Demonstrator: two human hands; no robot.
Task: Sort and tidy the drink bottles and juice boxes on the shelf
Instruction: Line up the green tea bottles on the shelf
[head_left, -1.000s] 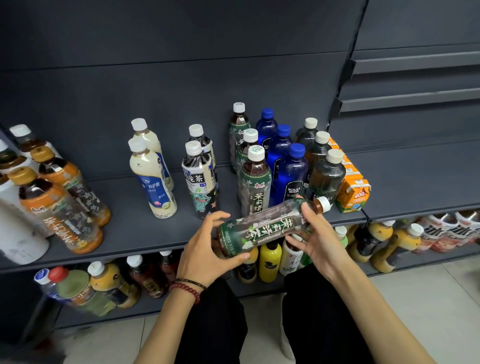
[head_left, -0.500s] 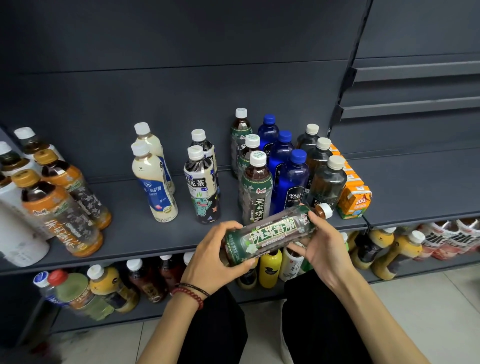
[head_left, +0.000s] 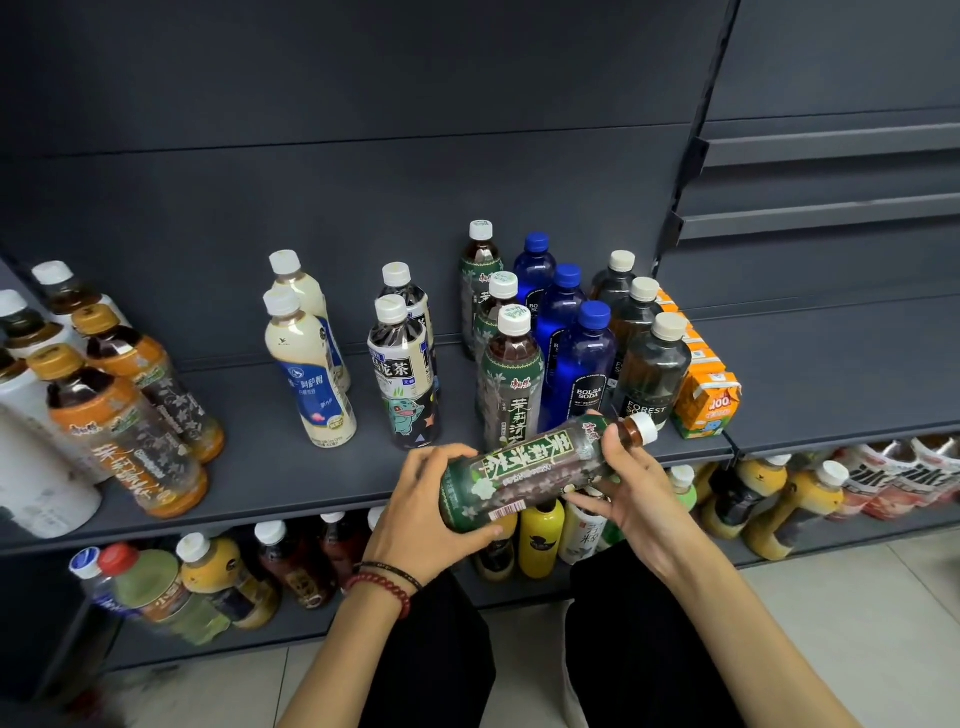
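Since half a second earlier the green-label tea bottle (head_left: 535, 470) had barely changed place, but it had rolled a little about its long axis, and a barcode now showed at the lower edge of its label. The left grip (head_left: 431, 499), a bare hand, had closed further round the base, with its fingers curled over the top and its thumb beneath. The right grip (head_left: 634, 483) was still wrapped round the shoulder and neck.

The bottle lay slanted, white cap up to the right, over the front edge of the shelf (head_left: 260, 467), just before the upright green tea row (head_left: 511, 379) and the dark smoky bottles (head_left: 652, 374). It was clear ribbed plastic filled with brown tea, wrapped in a glossy printed sleeve.

Between those two rows stood translucent blue bottles (head_left: 582, 364) with blue caps. Square-cornered orange juice boxes (head_left: 706, 400) were lined up at the right end. Further left stood cartoon-label bottles (head_left: 405, 374), cream bottles (head_left: 311, 374) and leaning orange-label bottles (head_left: 124, 431).

The shelf was matt dark grey metal with a straight front lip. Bare shelf showed between the orange-label and cream bottles, along the front edge ahead of the rows, and across the neighbouring bay (head_left: 831, 364) beyond the upright post. Below, a yellow bottle (head_left: 540, 535) stood among others crowded on the lower shelf.
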